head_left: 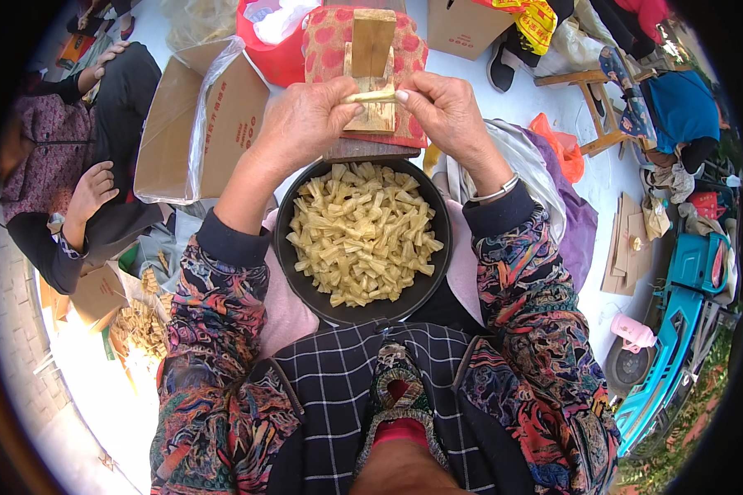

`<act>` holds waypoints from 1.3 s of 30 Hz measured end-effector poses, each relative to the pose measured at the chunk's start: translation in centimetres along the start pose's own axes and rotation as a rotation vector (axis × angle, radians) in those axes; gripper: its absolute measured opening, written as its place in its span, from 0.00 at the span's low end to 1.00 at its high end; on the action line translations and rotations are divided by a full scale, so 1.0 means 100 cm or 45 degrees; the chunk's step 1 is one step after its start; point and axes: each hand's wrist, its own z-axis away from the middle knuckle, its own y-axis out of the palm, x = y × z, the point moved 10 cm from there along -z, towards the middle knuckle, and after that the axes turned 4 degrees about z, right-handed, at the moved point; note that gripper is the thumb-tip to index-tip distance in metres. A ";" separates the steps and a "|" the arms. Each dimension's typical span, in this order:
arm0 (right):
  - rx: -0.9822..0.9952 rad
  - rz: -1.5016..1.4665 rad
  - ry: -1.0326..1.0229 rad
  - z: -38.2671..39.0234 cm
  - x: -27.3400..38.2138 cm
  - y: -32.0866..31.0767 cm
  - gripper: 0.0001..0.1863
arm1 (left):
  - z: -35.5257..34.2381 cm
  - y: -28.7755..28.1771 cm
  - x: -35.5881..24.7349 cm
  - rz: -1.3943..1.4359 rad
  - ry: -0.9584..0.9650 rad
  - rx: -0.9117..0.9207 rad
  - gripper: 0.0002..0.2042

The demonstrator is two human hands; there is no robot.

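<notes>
My left hand (308, 114) and my right hand (439, 111) are both closed on a thin pale yellow strip (370, 97), held horizontally between them. Behind the strip is a wooden device (371, 45) with an upright block, set on a red patterned cushion (404, 66). Below my hands a round black pan (433, 198) rests at my lap, full of short pale yellow bundled pieces (359, 239).
Cardboard boxes (194, 115) stand at left and top. A seated person (74, 157) is at left, others at upper right near a wooden stool (594, 144). A red bag (276, 54), purple cloth (574, 231) and teal vehicle (669, 322) surround me.
</notes>
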 end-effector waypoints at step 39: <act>0.685 -1.750 0.616 0.041 0.052 0.094 0.13 | 0.016 -0.076 0.051 2.122 0.130 -0.685 0.20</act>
